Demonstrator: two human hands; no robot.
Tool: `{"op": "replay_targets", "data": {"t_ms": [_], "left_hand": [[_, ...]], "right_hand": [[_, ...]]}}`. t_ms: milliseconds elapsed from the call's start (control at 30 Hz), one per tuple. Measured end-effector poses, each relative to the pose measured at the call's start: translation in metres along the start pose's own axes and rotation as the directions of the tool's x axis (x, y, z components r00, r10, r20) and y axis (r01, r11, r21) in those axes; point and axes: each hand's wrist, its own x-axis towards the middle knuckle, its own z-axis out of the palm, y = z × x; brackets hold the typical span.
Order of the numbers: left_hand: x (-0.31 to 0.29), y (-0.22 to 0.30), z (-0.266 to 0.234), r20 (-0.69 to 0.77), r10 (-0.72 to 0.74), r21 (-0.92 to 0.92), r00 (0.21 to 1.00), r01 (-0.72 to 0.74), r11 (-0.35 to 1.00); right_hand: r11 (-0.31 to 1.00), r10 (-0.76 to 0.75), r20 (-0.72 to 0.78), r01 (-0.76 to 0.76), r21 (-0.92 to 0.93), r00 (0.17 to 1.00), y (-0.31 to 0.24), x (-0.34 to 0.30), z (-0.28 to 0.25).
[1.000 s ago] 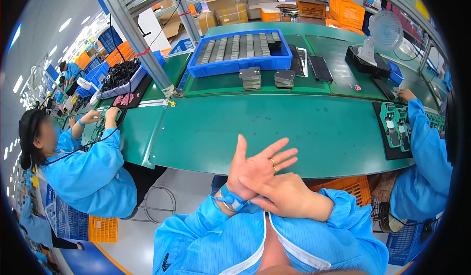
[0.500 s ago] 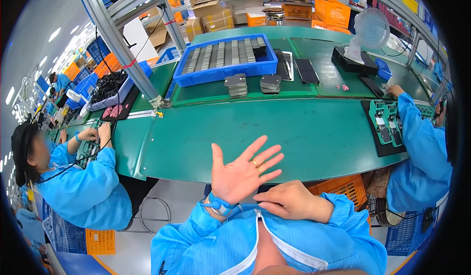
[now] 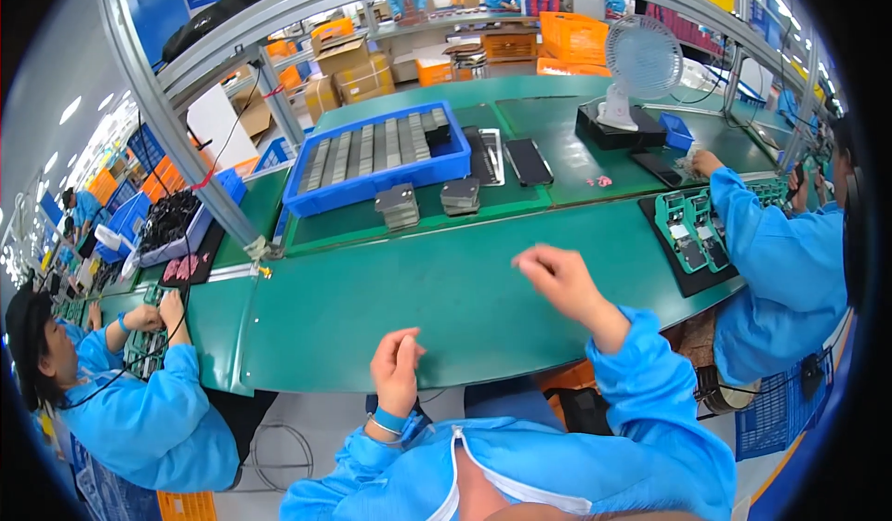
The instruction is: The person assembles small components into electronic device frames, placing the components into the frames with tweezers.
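Both my hands are empty right now. My left hand (image 3: 397, 365) is loosely curled, fingers folded in toward the palm, hovering at the near edge of the green table (image 3: 465, 307) with nothing in it. My right hand (image 3: 555, 275) is up over the table, fingers bunched together like a loose pinch, a bit blurry, but I can't see anything between them.

The closest stuff to me is the two little stacks of grey plates (image 3: 430, 202) sitting further back, just in front of the blue tray (image 3: 372, 182), which is full of rows of the same grey pieces. They're well apart from either hand, nearer my right.

My guess on handling: they look like thin, flat, stiff parts, probably light one by one, and a stack could slide apart if I grab it from the top. I'd take a stack by its side edges, thumb on one side and fingers on the other.

There's a co-worker in a blue coat (image 3: 139, 419) on my left and another (image 3: 780, 270) on my right at a green jig (image 3: 692, 228), plus a small fan (image 3: 641, 61) at the back.
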Motion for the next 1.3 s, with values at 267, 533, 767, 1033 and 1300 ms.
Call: {"op": "replay_targets", "data": {"t_ms": [267, 533, 767, 1033, 1300], "left_hand": [[0.008, -0.014, 0.010, -0.062, 0.571, 0.500, 0.819, -0.470, 0.728], [-0.056, 0.058, 0.070, -0.028, 0.566, 0.593, 0.824, -0.442, 0.673], [-0.064, 0.055, 0.072, -0.014, 0.544, 0.645, 0.839, -0.408, 0.646], [-0.060, 0.053, 0.072, -0.006, 0.561, 0.664, 0.828, -0.416, 0.621], [-0.063, 0.068, 0.075, -0.031, 0.594, 0.622, 0.804, -0.450, 0.641]], "right_hand": [[0.934, -0.070, -0.184, -0.001, -0.358, 0.980, 0.103, 0.143, -0.032], [0.761, 0.071, -0.242, -0.210, -0.614, 0.968, 0.125, 0.214, -0.081], [0.588, 0.121, -0.185, -0.221, -0.778, 0.975, 0.147, 0.250, -0.070], [0.626, 0.207, -0.216, -0.299, -0.720, 0.954, 0.128, 0.262, -0.080], [0.975, 0.086, 0.021, -0.089, 0.201, 0.996, 0.023, 0.189, -0.132]]}}
